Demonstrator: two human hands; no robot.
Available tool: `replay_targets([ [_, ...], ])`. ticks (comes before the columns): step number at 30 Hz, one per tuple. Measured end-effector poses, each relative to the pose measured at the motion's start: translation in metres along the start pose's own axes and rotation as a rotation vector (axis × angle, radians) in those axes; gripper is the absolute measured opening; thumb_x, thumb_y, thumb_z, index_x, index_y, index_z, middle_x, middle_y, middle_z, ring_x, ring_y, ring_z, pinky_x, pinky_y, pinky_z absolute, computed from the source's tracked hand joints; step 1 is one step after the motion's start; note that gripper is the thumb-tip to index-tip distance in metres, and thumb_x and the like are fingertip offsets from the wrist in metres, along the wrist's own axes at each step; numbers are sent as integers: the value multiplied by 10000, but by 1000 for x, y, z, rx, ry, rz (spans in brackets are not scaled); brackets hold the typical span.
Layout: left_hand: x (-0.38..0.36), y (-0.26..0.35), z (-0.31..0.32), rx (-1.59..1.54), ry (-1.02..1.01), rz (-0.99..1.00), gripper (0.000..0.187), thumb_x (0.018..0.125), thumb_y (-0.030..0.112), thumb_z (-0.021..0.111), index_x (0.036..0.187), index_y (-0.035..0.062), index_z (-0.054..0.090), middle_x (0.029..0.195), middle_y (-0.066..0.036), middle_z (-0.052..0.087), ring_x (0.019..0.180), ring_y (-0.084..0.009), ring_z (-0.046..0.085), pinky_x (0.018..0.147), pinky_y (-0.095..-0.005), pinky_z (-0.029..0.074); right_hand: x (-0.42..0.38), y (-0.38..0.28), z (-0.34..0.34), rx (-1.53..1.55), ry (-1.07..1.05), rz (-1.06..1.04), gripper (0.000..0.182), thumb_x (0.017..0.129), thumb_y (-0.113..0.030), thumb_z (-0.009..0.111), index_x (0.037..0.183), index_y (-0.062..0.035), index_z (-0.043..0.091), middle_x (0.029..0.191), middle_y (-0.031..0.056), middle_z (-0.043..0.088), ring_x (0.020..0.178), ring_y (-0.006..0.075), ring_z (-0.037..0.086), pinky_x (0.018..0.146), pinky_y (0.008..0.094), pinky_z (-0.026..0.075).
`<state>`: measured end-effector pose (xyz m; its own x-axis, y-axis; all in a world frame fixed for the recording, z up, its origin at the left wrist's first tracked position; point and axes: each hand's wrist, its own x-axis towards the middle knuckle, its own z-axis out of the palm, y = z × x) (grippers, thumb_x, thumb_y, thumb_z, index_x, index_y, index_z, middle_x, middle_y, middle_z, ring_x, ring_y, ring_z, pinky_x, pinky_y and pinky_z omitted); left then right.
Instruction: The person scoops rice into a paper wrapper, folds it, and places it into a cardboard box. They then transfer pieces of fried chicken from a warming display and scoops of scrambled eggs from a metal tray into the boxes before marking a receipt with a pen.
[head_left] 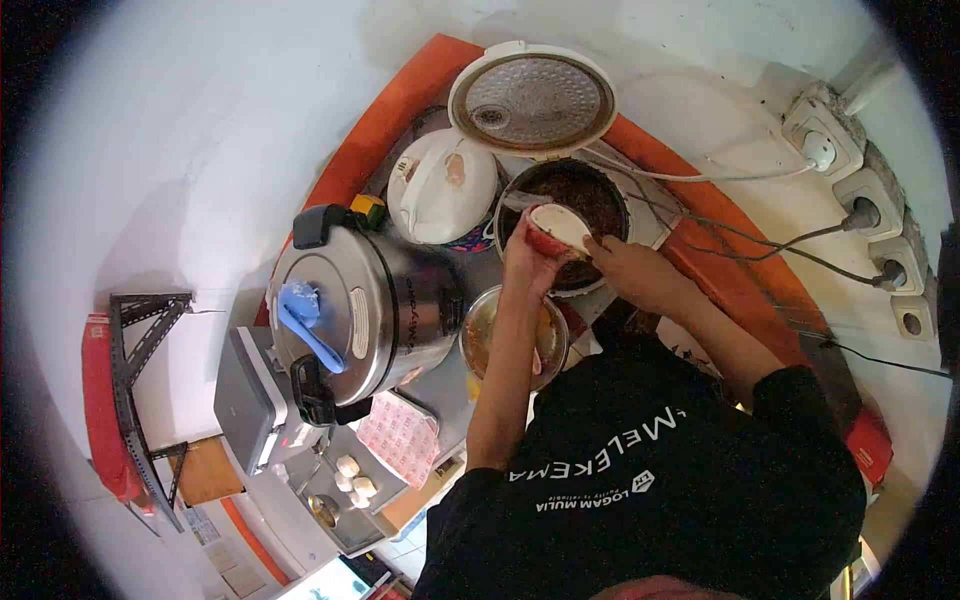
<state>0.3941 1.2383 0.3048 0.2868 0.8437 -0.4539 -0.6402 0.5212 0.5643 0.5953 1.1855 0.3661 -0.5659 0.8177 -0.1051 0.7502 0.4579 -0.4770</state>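
Observation:
In my left hand (535,258) is a small bowl (560,224), red outside and white inside, tilted over an open rice cooker (627,190). The fingers of my right hand (635,270) are closed at the bowl's right rim. A pale, see-through shape (524,200) shows just left of the bowl. Inside the cooker lies dark brown food (583,190), and its lid (540,98) stands raised behind. Below my left wrist, a metal bowl (482,345) holds orange-brown food, with a pink handle sticking out, partly hidden by my forearm.
A large steel cooker (415,310) stands at left with a blue rice paddle (312,330) on its lid. Beside the open cooker is another closed white-lidded one (445,185). Cords run to wall sockets (822,150) at right. A patterned pink tray (398,438) lies lower left.

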Motion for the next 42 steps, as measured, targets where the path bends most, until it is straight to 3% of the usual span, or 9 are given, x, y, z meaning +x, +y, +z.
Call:
replay_targets([
  [6, 2, 5, 3, -249, -17, -153, 399, 1019, 323, 323, 1289, 61, 454, 1257, -154, 564, 1161, -345, 547, 957, -570, 462, -10, 15, -18, -41, -84, -29, 459, 875, -69, 500, 1315, 41, 432, 1026, 218, 586, 910, 375, 636, 768, 437, 546],
  [12, -6, 1, 11, -312, 11, -76, 403, 1003, 256, 291, 1282, 15, 455, 1289, -208, 528, 1175, -400, 529, 943, -586, 475, -17, 28, -41, 13, -118, -71, 393, 909, -106, 494, 1274, 39, 485, 935, 221, 602, 887, 386, 614, 777, 470, 502],
  [16, 7, 0, -14, -343, -34, 12, 413, 1017, 274, 275, 1289, 12, 443, 1313, -208, 516, 1182, -393, 531, 929, -569, 498, -14, 32, -60, 213, -29, -117, 354, 932, -122, 469, 1252, 23, 514, 911, 227, 598, 890, 404, 600, 782, 484, 473],
  [18, -2, 2, 3, -210, 28, 178, 426, 1030, 315, 270, 1283, 18, 442, 1265, -187, 546, 1124, -354, 575, 886, -514, 540, -9, 16, -60, 273, 253, 8, 316, 942, -145, 475, 1196, 26, 556, 935, 236, 604, 904, 407, 595, 799, 473, 464],
  [24, -4, -2, 13, -76, 9, 234, 471, 1034, 392, 279, 1313, 50, 442, 1264, -144, 560, 1151, -298, 573, 919, -468, 532, 13, 4, -19, 266, 255, -54, 280, 966, -189, 471, 1063, 31, 615, 851, 241, 608, 842, 420, 587, 765, 452, 475],
  [26, -12, 4, 12, -133, -116, 227, 465, 1036, 412, 273, 1316, 94, 467, 1281, -95, 563, 1166, -255, 571, 922, -426, 537, 11, 16, -35, 448, 256, -43, 304, 990, -227, 449, 1057, 17, 617, 697, 186, 570, 704, 369, 590, 704, 432, 485],
  [29, -11, 0, 3, -117, -70, 286, 460, 1036, 405, 279, 1336, 107, 459, 1295, -84, 555, 1178, -243, 564, 945, -406, 524, 7, 26, -41, 992, 183, 389, 406, 1012, -313, 437, 958, 41, 630, 683, 114, 608, 644, 211, 588, 665, 410, 479],
  [35, -12, -8, 7, -73, -45, 318, 437, 1036, 407, 301, 1343, 131, 443, 1300, -61, 541, 1189, -218, 544, 959, -395, 493, 32, 15, 15, 528, 196, 276, 527, 991, -407, 454, 805, 54, 627, 673, 155, 612, 649, 217, 595, 668, 427, 459],
  [42, -10, -4, 11, -74, -96, 281, 446, 1038, 403, 286, 1362, 123, 410, 1319, -85, 522, 1184, -258, 549, 936, -435, 520, 21, 32, -3, 668, 173, 271, 583, 997, -457, 432, 785, 66, 579, 579, 118, 493, 559, 171, 458, 559, 379, 389],
])
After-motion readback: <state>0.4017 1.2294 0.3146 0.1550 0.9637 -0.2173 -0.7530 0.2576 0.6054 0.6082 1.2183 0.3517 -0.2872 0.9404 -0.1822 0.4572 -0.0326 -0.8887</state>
